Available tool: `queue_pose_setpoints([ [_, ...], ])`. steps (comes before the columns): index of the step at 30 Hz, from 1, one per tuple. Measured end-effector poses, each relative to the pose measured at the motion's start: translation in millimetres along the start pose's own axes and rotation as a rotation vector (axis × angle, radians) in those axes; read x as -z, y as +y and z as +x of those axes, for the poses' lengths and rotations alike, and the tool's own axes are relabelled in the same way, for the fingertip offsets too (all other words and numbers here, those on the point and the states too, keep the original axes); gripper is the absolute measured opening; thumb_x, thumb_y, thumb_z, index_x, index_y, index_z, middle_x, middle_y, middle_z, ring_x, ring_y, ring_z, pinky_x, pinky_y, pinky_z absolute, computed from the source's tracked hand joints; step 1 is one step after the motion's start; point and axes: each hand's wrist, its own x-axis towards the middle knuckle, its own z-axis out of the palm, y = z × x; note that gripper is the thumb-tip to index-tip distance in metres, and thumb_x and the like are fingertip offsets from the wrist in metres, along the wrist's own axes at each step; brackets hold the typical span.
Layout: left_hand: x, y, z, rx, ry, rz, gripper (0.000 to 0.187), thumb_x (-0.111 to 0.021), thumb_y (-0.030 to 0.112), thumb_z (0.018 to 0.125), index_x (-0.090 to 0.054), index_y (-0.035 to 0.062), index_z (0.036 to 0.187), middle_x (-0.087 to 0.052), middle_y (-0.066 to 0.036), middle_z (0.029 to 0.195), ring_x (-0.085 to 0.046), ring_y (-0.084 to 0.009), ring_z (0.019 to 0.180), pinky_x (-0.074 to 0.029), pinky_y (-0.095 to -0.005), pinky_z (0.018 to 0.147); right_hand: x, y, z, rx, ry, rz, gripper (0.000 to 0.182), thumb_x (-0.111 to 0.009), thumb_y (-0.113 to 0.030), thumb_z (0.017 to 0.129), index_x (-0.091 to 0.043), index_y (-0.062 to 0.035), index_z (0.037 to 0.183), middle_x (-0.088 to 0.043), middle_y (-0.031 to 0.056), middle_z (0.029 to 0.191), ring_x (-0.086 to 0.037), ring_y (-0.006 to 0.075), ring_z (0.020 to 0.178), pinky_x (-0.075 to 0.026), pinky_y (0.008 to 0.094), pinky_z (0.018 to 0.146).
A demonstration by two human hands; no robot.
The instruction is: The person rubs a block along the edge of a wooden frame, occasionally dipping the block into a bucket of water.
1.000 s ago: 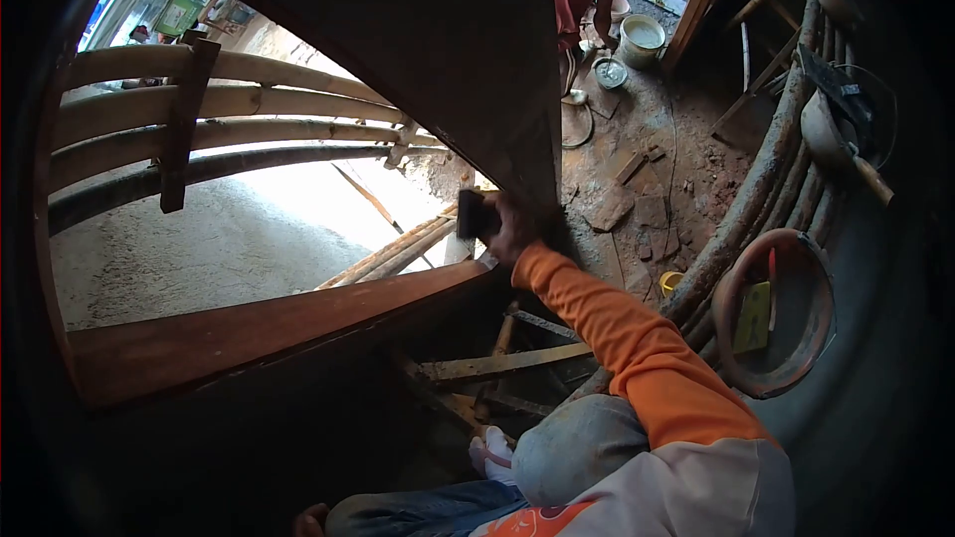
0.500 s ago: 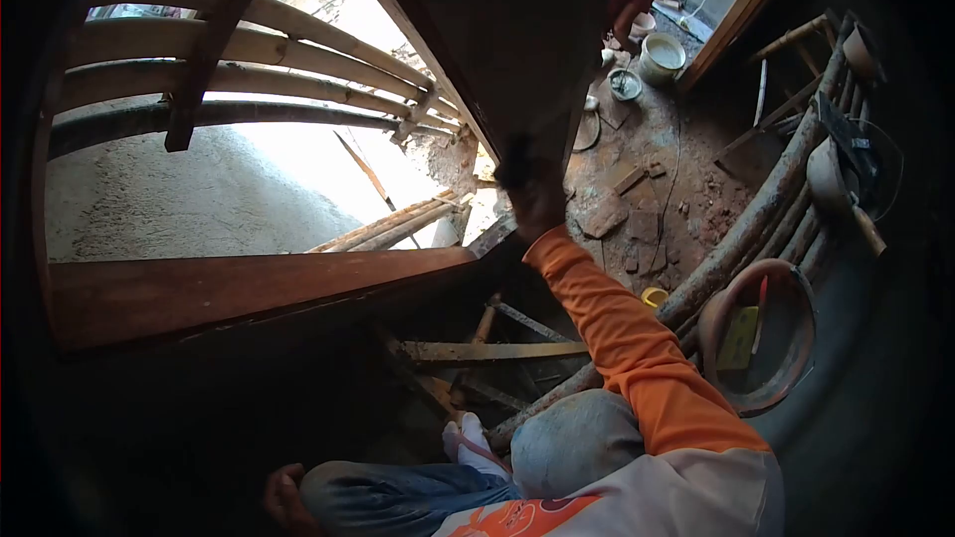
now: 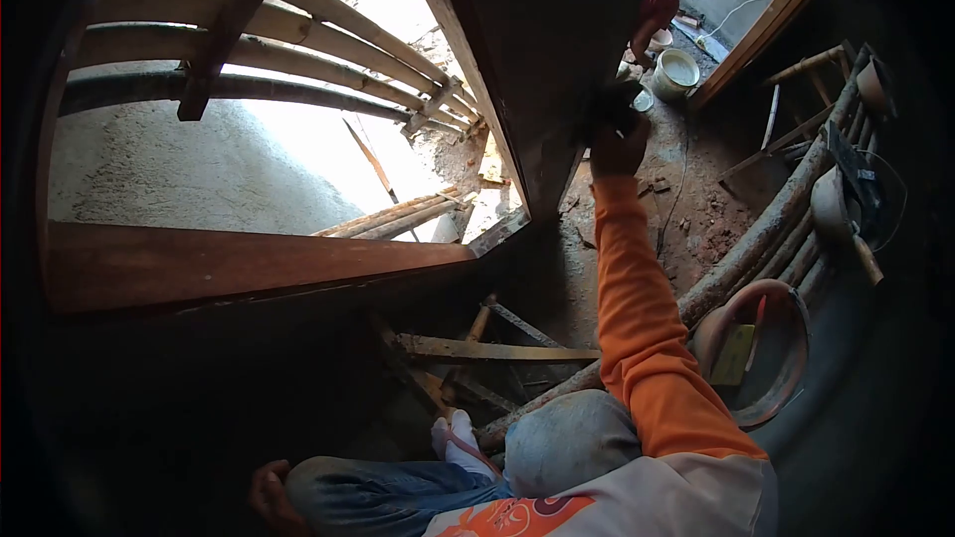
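Observation:
My right hand (image 3: 619,151), at the end of an outstretched orange sleeve, is up against the dark wall column (image 3: 557,50) between the window opening and the doorway. Its fingers are closed around a dark object (image 3: 609,107) whose kind is lost in shadow and blur. Low on the left, my left hand (image 3: 274,497) hangs beside my bent knee (image 3: 338,487). The fingers are curled in, and nothing shows in them; part of that hand is in deep shadow.
A wooden window frame (image 3: 249,264) and bamboo rails (image 3: 298,30) are on the left. Poles (image 3: 746,254) run along the right, with a round basin (image 3: 796,368) and a helmet-like bowl (image 3: 831,204). Beyond, a person (image 3: 657,0) crouches near a white bucket (image 3: 676,72).
My right hand has moved rightward and up along the column with the dark object, and the arm is straighter. The view has shifted slightly. My left hand stays beside the knee.

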Motion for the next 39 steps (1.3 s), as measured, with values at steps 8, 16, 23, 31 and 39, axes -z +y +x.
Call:
queue_pose_setpoints([
  [8, -6.8, 20.5, -5.8, -0.061, 0.005, 0.071, 0.033, -0.041, 0.027, 0.090, -0.059, 0.0002, 0.083, -0.055, -0.005, 0.077, -0.051, -0.0140, 0.074, -0.041, -0.0282, 0.069, 5.5, 75.6, -87.8, 0.139, -0.206, -0.370, 0.035, -0.059, -0.002, 0.073, -0.048, -0.0008, 0.106, -0.054, 0.0069, 0.096, -0.053, 0.0171, 0.089, -0.046, 0.0325, 0.078],
  [16, 4.3, -5.8, -5.6, -0.067, 0.030, 0.044, 0.034, -0.041, 0.028, 0.090, -0.059, 0.0001, 0.084, -0.056, -0.005, 0.079, -0.051, -0.0141, 0.076, -0.042, -0.0285, 0.070, -31.6, 40.9, -123.2, 0.557, -0.469, -0.797, 0.026, -0.060, -0.003, 0.074, -0.048, -0.0003, 0.097, -0.056, 0.0104, 0.096, -0.055, 0.0210, 0.088, -0.045, 0.0359, 0.081],
  [23, 11.0, -2.2, -15.6, -0.026, 0.066, -0.007, 0.031, -0.043, 0.026, 0.090, -0.058, 0.0000, 0.085, -0.056, -0.005, 0.080, -0.051, -0.0142, 0.077, -0.042, -0.0289, 0.071, -8.7, 47.1, -25.8, -0.060, -0.166, -0.131, 0.031, -0.062, -0.011, 0.075, -0.047, -0.0009, 0.101, -0.056, 0.0090, 0.095, -0.055, 0.0192, 0.084, -0.046, 0.0347, 0.075],
  [31, 1.0, 10.5, 3.2, -0.041, -0.061, 0.073, 0.032, -0.042, 0.025, 0.089, -0.059, -0.0024, 0.088, -0.058, -0.009, 0.085, -0.054, -0.0164, 0.082, -0.042, -0.0298, 0.075, 40.3, 144.6, -59.6, -0.049, -0.309, -0.538, 0.035, -0.063, -0.018, 0.074, -0.051, 0.0010, 0.100, -0.058, 0.0080, 0.087, -0.057, 0.0180, 0.078, -0.047, 0.0323, 0.066],
  [39, -5.3, 13.5, -4.3, -0.032, 0.004, 0.004, 0.030, -0.042, 0.022, 0.089, -0.059, -0.0029, 0.087, -0.058, -0.009, 0.086, -0.053, -0.0161, 0.083, -0.041, -0.0292, 0.076, -39.7, -13.3, 4.6, 0.206, -0.244, -0.138, 0.008, -0.055, -0.017, 0.083, -0.056, -0.0092, 0.085, -0.057, 0.0014, 0.076, -0.054, 0.0133, 0.066, -0.042, 0.0264, 0.056],
])
